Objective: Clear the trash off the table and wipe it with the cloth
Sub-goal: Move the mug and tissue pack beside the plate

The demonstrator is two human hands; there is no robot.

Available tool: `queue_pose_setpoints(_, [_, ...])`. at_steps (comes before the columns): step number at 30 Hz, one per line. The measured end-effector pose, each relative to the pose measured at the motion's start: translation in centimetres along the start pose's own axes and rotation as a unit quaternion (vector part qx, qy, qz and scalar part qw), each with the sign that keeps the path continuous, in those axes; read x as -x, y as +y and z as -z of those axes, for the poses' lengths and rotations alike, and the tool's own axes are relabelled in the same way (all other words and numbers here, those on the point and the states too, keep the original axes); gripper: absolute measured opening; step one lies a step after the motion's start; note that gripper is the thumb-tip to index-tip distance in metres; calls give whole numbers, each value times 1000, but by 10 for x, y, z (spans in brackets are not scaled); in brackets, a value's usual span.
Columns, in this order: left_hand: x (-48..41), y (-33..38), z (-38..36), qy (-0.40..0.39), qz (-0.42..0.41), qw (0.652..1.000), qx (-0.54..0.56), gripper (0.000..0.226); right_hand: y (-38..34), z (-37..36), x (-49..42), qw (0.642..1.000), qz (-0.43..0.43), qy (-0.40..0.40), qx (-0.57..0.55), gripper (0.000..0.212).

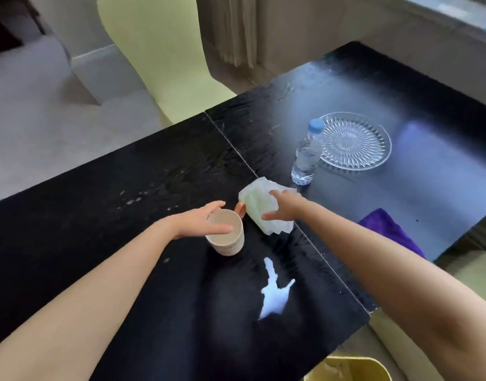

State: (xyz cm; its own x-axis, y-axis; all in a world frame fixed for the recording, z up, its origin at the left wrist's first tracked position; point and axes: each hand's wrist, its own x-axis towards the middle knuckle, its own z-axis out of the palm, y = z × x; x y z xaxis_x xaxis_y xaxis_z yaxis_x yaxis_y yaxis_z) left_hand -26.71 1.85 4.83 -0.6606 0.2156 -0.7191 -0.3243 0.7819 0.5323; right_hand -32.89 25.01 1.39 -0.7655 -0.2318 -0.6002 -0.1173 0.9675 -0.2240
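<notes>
A crumpled pale green-white tissue (257, 204) lies on the black table (112, 215) near its middle seam. My right hand (284, 206) rests over the tissue with fingers spread, touching it but not closed. My left hand (209, 220) hovers over the rim of a beige mug (228, 240), fingers apart. A white spill or scrap (273, 292) lies on the table closer to me. A purple cloth (387, 229) sits at the table's right edge, partly hidden by my right forearm.
A small water bottle (307, 155) with a blue cap stands beyond the tissue, next to a clear glass plate (354, 140). A yellow bin (349, 369) shows below the table's near corner. A pale green chair (165, 59) stands at the far side. Crumbs (137, 199) dot the left part.
</notes>
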Motion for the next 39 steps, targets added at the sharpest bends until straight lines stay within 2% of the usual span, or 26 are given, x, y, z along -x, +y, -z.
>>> queue_pose_setpoints(3, [0, -9, -21, 40, -16, 999, -10, 108, -10, -30, -8, 999, -32, 2, -14, 97])
queue_pose_setpoints(6, [-2, -10, -32, 90, -40, 995, -9, 117, -14, -51, -12, 995, -68, 54, -42, 92])
queue_pose_setpoints(9, [-4, -7, -41, 129, -44, 991, -18, 112, -16, -62, -12, 987, -89, 121, -66, 79])
queue_pose_setpoints(14, [-7, -4, -44, 174, -46, 983, -38, 99, -19, -56, -9, 981, -93, 160, -60, 54])
queue_pose_setpoints(20, [-6, -3, -40, 187, -48, 980, -42, 87, -9, -54, -4, 978, -70, 189, -50, 31])
queue_pose_setpoints(28, [3, 8, -34, 207, -72, 975, -33, 67, 4, -43, 19, 965, -52, 242, -85, 26])
queue_pose_setpoints(32, [12, 24, -29, 208, -94, 972, -50, 66, 11, -25, 42, 957, -43, 267, -106, 25])
queue_pose_setpoints(35, [22, 42, -24, 211, -120, 968, -66, 74, 19, -6, 68, 953, -30, 287, -96, 27])
queue_pose_setpoints(39, [38, 72, -19, 211, -153, 961, -94, 78, 33, 22, 108, 933, -43, 339, -113, 23])
